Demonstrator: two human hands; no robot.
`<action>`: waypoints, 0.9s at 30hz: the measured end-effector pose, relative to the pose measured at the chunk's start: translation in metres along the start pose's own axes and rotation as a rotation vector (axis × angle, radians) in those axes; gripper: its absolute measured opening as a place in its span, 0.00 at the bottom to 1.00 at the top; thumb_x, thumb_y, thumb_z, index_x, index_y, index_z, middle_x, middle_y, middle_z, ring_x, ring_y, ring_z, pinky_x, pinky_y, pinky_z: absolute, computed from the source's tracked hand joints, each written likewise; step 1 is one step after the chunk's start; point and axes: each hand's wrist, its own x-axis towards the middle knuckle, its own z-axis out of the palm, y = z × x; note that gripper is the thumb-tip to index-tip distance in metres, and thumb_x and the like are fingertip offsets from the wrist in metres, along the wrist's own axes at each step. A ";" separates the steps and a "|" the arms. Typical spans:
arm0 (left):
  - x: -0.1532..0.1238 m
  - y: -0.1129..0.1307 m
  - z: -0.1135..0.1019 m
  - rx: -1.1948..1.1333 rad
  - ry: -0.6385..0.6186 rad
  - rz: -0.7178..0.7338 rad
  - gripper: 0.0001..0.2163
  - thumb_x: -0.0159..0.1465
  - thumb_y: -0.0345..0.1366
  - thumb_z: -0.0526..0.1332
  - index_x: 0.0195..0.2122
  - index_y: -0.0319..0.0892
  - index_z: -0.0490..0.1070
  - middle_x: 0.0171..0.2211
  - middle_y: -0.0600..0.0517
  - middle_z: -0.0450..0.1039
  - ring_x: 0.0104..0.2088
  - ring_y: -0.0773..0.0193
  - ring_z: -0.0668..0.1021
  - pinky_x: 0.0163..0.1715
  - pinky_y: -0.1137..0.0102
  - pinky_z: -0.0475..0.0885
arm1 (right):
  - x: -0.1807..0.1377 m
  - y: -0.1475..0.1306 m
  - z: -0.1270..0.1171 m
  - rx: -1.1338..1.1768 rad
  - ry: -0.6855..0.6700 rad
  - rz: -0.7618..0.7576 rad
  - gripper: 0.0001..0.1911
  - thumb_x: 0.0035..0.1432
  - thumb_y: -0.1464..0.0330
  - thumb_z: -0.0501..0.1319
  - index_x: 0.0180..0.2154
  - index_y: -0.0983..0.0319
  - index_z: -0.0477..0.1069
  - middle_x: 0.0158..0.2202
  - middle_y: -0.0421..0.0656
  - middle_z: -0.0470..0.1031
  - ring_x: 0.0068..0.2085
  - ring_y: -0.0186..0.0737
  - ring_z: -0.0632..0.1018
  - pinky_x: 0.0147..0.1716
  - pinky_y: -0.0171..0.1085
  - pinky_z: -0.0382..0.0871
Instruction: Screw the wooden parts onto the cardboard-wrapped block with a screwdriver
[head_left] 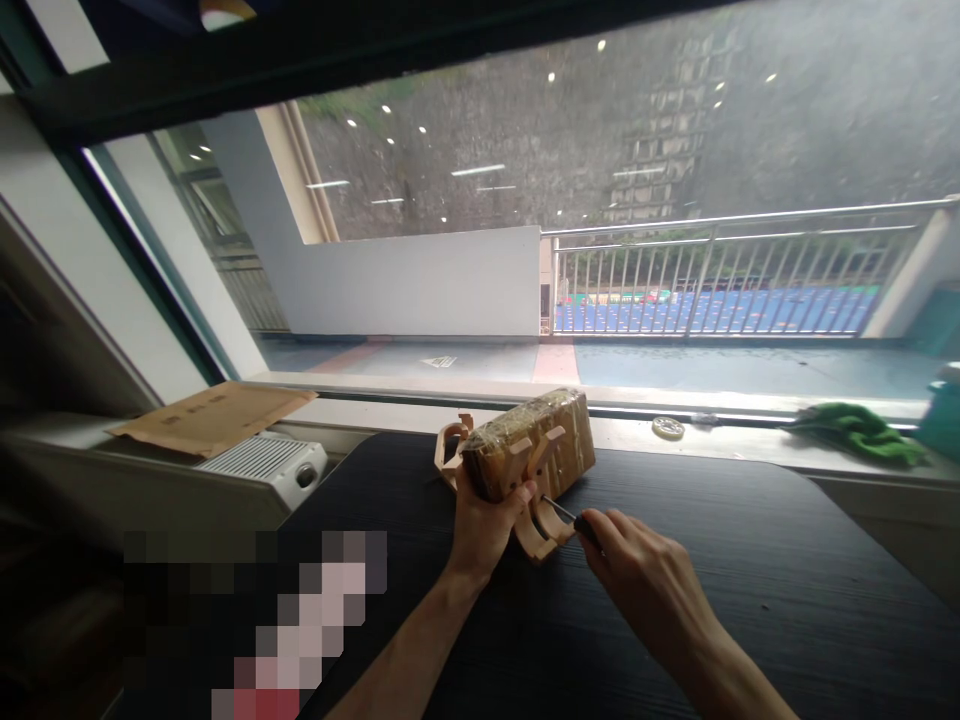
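Note:
A brown block-shaped body wrapped in clear tape (559,455) rests tilted on the dark table, with curved wooden pieces (541,540) fixed along its near side. Another curved wooden piece (448,448) shows at its far left. My left hand (484,525) is closed around the block's near left end, its thumb pressed beside the wooden pieces. In my right hand (637,555) is a screwdriver (586,528) with a dark handle, the fingers wrapped round it. The thin shaft points left, its tip at the wooden pieces; the exact contact is too small to tell.
The black table (750,560) stands against a window sill. A brown envelope (217,415) lies on a white heater (262,465) at left. On the sill at right are a roll of tape (667,428) and a green cloth (855,435). A pixelated patch covers the lower left.

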 end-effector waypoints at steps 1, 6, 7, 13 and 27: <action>-0.001 0.000 0.000 -0.003 -0.006 0.005 0.31 0.49 0.32 0.70 0.52 0.47 0.58 0.49 0.50 0.69 0.48 0.59 0.74 0.48 0.65 0.69 | 0.000 0.000 0.000 -0.039 0.016 -0.021 0.08 0.62 0.72 0.52 0.36 0.61 0.69 0.28 0.41 0.73 0.29 0.38 0.74 0.25 0.35 0.57; -0.003 0.001 0.000 -0.004 -0.024 0.025 0.29 0.47 0.31 0.71 0.49 0.46 0.60 0.44 0.52 0.71 0.50 0.59 0.72 0.50 0.65 0.67 | 0.002 0.000 -0.001 -0.023 -0.040 0.049 0.10 0.62 0.70 0.51 0.30 0.60 0.67 0.26 0.41 0.72 0.27 0.38 0.75 0.25 0.35 0.56; -0.003 0.001 0.000 -0.003 -0.025 0.026 0.30 0.46 0.31 0.71 0.49 0.46 0.60 0.44 0.52 0.71 0.50 0.59 0.72 0.50 0.65 0.67 | 0.002 0.001 -0.001 0.027 -0.078 0.096 0.11 0.63 0.69 0.51 0.30 0.60 0.67 0.27 0.41 0.73 0.27 0.39 0.75 0.26 0.35 0.57; -0.003 0.008 0.001 -0.030 -0.036 0.027 0.31 0.46 0.30 0.71 0.49 0.47 0.59 0.45 0.53 0.71 0.49 0.59 0.73 0.49 0.65 0.68 | 0.007 0.007 -0.001 0.528 -0.290 0.383 0.21 0.62 0.56 0.48 0.28 0.61 0.70 0.23 0.40 0.73 0.26 0.38 0.72 0.25 0.35 0.60; -0.003 0.009 0.003 -0.055 -0.011 -0.017 0.33 0.50 0.30 0.69 0.55 0.50 0.56 0.51 0.51 0.67 0.51 0.59 0.72 0.49 0.64 0.69 | 0.007 0.009 -0.010 0.143 0.074 -0.088 0.11 0.63 0.72 0.49 0.41 0.63 0.69 0.34 0.45 0.74 0.33 0.37 0.75 0.31 0.34 0.63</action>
